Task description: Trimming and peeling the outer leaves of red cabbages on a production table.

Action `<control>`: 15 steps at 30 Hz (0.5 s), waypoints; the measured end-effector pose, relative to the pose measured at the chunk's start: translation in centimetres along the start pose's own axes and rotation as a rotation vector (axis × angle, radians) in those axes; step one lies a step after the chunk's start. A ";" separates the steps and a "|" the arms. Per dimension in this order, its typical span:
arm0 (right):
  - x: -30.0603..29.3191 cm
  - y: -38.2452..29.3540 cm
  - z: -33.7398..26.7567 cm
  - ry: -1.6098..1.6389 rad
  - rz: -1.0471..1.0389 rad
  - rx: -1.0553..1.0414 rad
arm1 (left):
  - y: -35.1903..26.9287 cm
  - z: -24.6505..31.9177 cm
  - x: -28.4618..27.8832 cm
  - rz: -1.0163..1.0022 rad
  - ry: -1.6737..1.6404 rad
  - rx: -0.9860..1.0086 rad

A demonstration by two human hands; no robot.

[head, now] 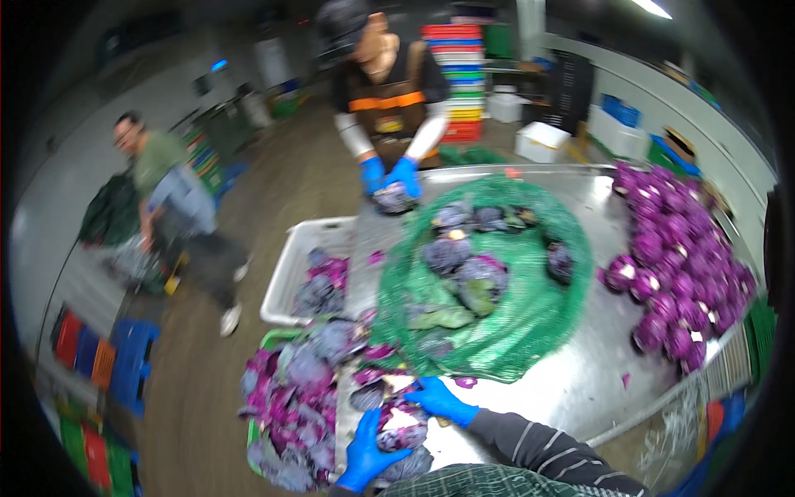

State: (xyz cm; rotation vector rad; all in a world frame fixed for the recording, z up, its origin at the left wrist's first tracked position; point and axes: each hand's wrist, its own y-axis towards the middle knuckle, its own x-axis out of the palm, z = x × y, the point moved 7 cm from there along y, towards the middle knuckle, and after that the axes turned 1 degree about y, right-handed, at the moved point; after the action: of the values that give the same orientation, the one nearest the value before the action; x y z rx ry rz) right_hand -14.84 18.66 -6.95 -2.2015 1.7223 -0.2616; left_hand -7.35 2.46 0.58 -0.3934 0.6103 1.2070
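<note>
A partly peeled red cabbage (404,425) rests at the near left edge of the steel table (559,397). My left hand (371,453), in a blue glove, curves round its near left side with fingers and thumb. At the cabbage's upper right is my right hand (442,401), also blue-gloved; its fingertips are blurred, so a grip cannot be made out. Loose outer leaves (367,396) lie beside the cabbage. A green mesh sack (540,323) is spread over the middle of the table, bearing several untrimmed cabbages (481,284).
Trimmed purple cabbages (674,261) form a heap at the right. A green crate (254,435) overflowing with leaves and a white crate (279,267) adjoin the table's left edge. Across the table a co-worker's gloved hands (391,177) hold a cabbage. Another person (180,180) is at the left.
</note>
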 end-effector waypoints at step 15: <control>-1.4 1.0 -8.2 -0.662 0.002 -0.247 | 0.6 -0.7 1.6 0.245 0.060 -0.065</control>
State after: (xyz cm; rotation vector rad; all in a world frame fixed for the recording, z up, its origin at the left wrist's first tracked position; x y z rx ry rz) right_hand -18.93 18.58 0.38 -2.1007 1.4245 0.6441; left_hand -7.77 3.44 -0.97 -0.4194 0.6867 1.4557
